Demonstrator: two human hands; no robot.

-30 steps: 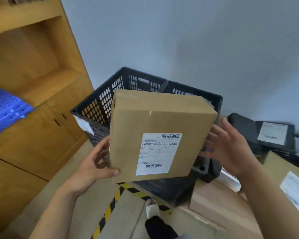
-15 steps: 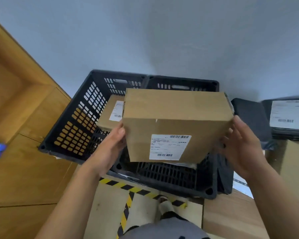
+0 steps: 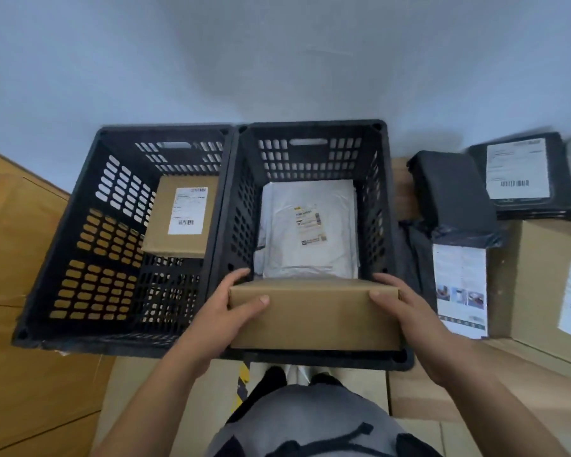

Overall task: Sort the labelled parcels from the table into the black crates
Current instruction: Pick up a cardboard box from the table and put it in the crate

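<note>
Holding a brown box [image 3: 314, 313] over the near edge of the right crate [image 3: 381, 206], at 6 o'clock. Long side running 9 to 3, flat, label not showing. Left hand [image 3: 226, 319] wrapped round the 9 o'clock end, thumb on the near face, fingers behind. Right hand [image 3: 409, 311] wrapped round the 3 o'clock end the same way. Both equally near. Open space of the crate straight ahead at 12, so probably a push forward and down next, with the box about as wide as the crate inside and a tight fit likely.

Left crate [image 3: 76, 245] touching the right crate at 9, with a small brown box [image 3: 164, 222] inside against the shared wall. White bag [image 3: 307, 232] lying flat on the right crate's floor. Table [image 3: 419, 400] at 3 to 4 with a big box [image 3: 538, 282], a black bag [image 3: 452, 196] and a labelled black parcel [image 3: 521, 173]. Grey wall [image 3: 277, 61] at 12. Wooden cupboard [image 3: 20, 374] at 8 to 9.
</note>
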